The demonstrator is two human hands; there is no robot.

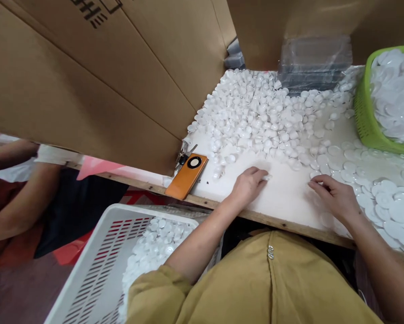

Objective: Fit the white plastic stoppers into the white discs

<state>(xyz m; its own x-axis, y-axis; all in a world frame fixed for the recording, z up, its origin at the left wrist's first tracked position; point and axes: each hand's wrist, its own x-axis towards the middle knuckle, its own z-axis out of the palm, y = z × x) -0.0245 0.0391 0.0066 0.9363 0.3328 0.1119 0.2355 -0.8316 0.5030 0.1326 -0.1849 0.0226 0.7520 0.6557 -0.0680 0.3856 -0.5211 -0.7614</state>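
Note:
My left hand (249, 185) is over the near part of the white tabletop (285, 191), fingers pinched on a small white plastic piece (267, 178) that is mostly covered by the fingertips. To its right, my right hand (337, 197) is closed with thumb and forefinger together at the edge of a thin white disc (310, 182), of which only a sliver shows. The two hands are apart. Beyond them lies a wide heap of small white plastic caps (256, 117). Flat white plastic discs (387, 204) are spread beside and beyond my right hand.
A green basket (363, 110) of white discs stands at right. Cardboard walls (131, 90) border the left and back. An orange phone (186, 177) and keys (182, 153) lie near the wooden edge. Below, a grey-white crate (87, 252) holds white parts. Another person's arm (26, 198) shows at left.

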